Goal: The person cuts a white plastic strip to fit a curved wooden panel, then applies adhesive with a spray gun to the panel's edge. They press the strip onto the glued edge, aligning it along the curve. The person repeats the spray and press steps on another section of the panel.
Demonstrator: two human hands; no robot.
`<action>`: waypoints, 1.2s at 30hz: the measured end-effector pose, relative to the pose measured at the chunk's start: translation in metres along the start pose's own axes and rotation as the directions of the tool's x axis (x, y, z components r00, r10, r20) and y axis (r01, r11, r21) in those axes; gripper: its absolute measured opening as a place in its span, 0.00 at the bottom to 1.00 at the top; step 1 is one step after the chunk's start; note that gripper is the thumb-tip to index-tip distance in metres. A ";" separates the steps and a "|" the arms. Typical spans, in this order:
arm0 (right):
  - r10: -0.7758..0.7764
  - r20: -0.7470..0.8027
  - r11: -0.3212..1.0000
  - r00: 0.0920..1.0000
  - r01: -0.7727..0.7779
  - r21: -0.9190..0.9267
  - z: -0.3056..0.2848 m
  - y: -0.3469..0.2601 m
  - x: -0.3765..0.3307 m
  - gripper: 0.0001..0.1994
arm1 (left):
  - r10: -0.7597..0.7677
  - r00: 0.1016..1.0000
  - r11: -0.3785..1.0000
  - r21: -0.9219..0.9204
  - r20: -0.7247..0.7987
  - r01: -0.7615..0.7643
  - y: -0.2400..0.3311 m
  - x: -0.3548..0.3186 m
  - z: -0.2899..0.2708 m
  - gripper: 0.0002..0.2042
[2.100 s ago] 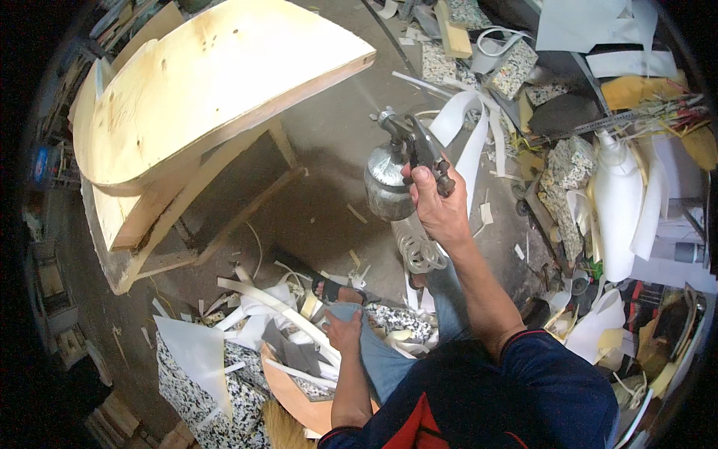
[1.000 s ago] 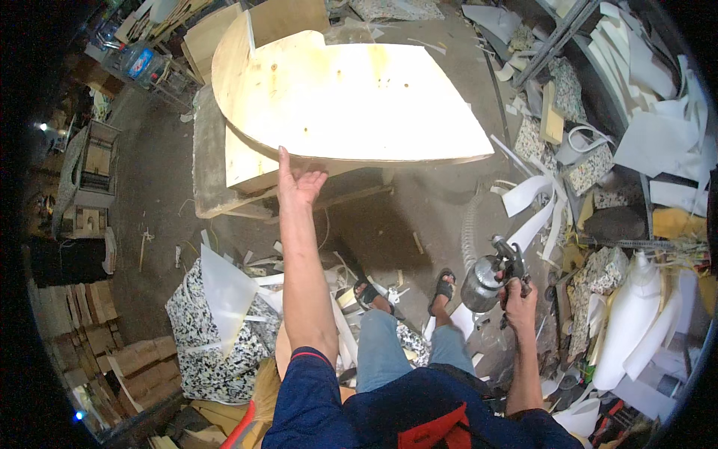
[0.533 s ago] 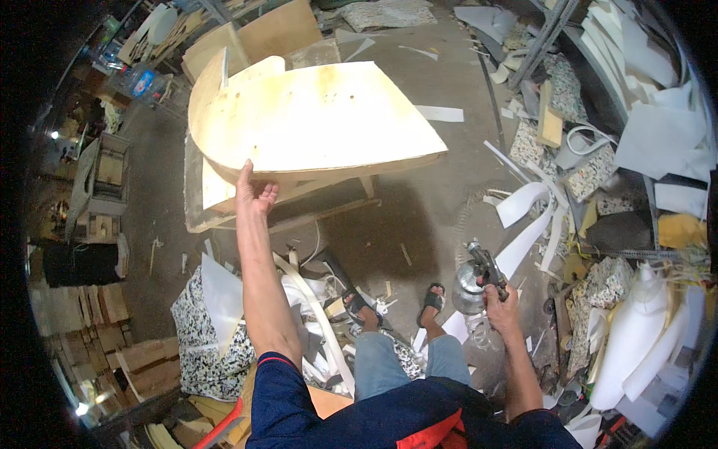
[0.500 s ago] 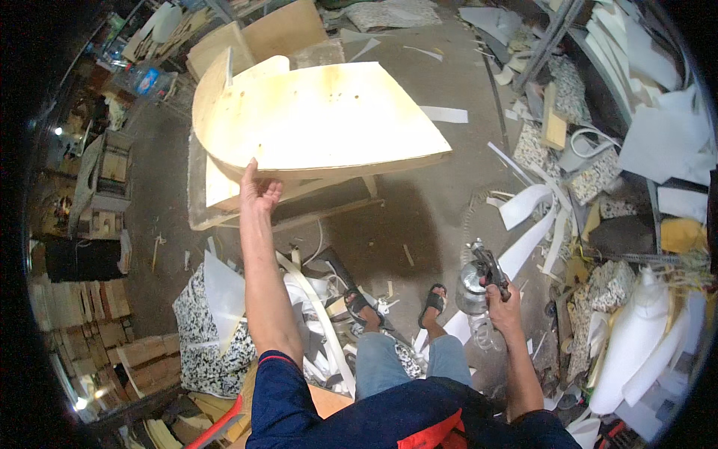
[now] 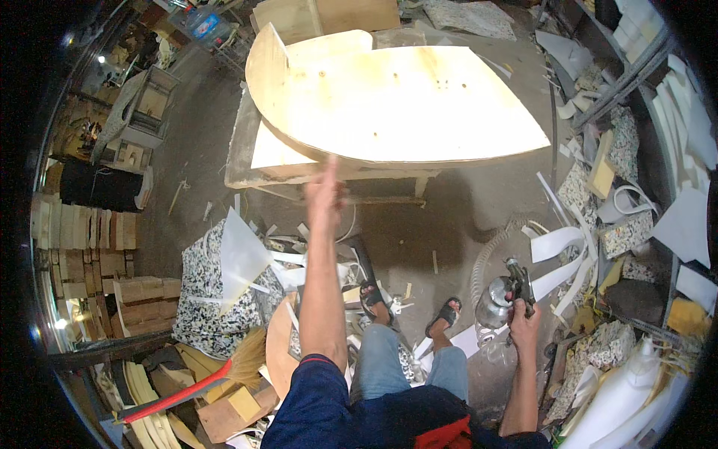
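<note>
A curved wooden piece [image 5: 419, 105], made of pale boards with a raised, rounded end at the left, rests on a low worktable [image 5: 239, 168]. My left hand [image 5: 326, 191] is stretched forward at its near lower edge. One finger points up toward that edge; motion smears the fingers, so I cannot tell whether they touch. Low on the right, my right hand [image 5: 525, 318] grips a spray gun [image 5: 521, 284] with a silver metal cup [image 5: 493, 303]. The gun is held away from the wooden piece, above the floor.
A coiled clear hose [image 5: 486, 258] lies on the floor near the spray gun. White foam strips [image 5: 557, 243] and speckled foam blocks [image 5: 206, 299] are scattered about. A red-handled broom [image 5: 179, 389] lies at lower left. Metal shelving [image 5: 628, 78] stands at right, stacked wood [image 5: 82, 239] at left.
The view has shifted, so the table and wooden piece appear farther right. My left hand has gone from holding the piece's near edge to a blurred pose there. The right hand keeps the spray gun.
</note>
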State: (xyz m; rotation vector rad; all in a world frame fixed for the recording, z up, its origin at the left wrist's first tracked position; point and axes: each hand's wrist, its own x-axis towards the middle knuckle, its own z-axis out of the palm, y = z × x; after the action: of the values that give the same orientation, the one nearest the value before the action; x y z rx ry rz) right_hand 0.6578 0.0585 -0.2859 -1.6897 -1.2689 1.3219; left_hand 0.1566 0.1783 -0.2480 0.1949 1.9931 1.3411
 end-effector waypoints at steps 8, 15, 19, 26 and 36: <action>0.065 -0.119 0.997 0.991 -0.068 -0.024 0.063 -0.046 -0.029 0.16 | 0.180 0.938 0.982 -0.006 -0.296 -0.190 0.120 0.199 -0.087 0.23; -0.072 -0.125 0.992 0.989 0.084 0.094 0.109 -0.067 -0.032 0.29 | 0.133 0.991 0.982 0.131 0.003 -0.133 0.115 0.288 -0.092 0.17; -0.004 -0.093 0.994 0.996 0.014 0.107 0.127 -0.065 -0.027 0.29 | -0.011 0.991 1.000 0.030 0.133 0.008 0.114 0.297 -0.089 0.12; -0.019 0.012 0.995 1.000 0.017 0.100 0.129 -0.083 -0.013 0.18 | -0.065 0.991 0.991 -0.109 0.116 0.078 0.114 0.189 -0.101 0.12; -0.100 0.041 0.989 0.994 0.095 0.111 0.120 -0.085 0.028 0.24 | -0.047 0.996 0.920 -0.391 -0.074 0.015 0.046 0.097 -0.069 0.28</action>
State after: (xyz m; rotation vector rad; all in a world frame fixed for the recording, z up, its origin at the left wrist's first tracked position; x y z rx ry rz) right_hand 0.5188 0.1034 -0.2545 -1.5105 -1.2658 1.3541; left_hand 0.0303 0.1939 -0.2406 -0.0804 1.7381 1.7165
